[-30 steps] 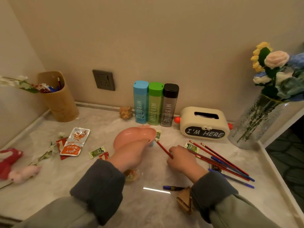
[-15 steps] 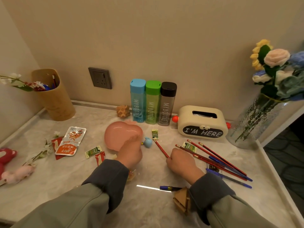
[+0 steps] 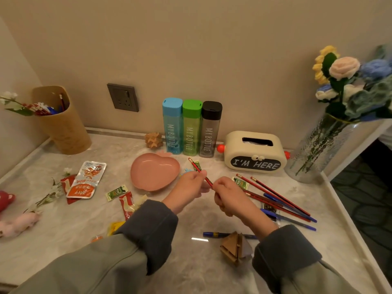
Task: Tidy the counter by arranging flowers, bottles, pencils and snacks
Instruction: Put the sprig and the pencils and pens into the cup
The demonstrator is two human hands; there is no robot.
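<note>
Pencil step: my left hand (image 3: pixel 191 184) and right hand (image 3: pixel 230 195) both pinch one pencil (image 3: pixel 196 166) in their fingers; next, I judge, the cup (image 3: pixel 63 132) at ten o'clock.

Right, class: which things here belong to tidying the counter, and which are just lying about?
Job: red pencil, loose pencils, bottles, snack packets, flower sprig, vase, pencil cup.
Lying about: tissue box, wooden puzzle ball, plush toy, cardboard model.

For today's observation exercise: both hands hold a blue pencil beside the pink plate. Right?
No: the pencil is red, not blue, as the head view shows. The left hand and right hand hold it beside the pink plate.
</note>
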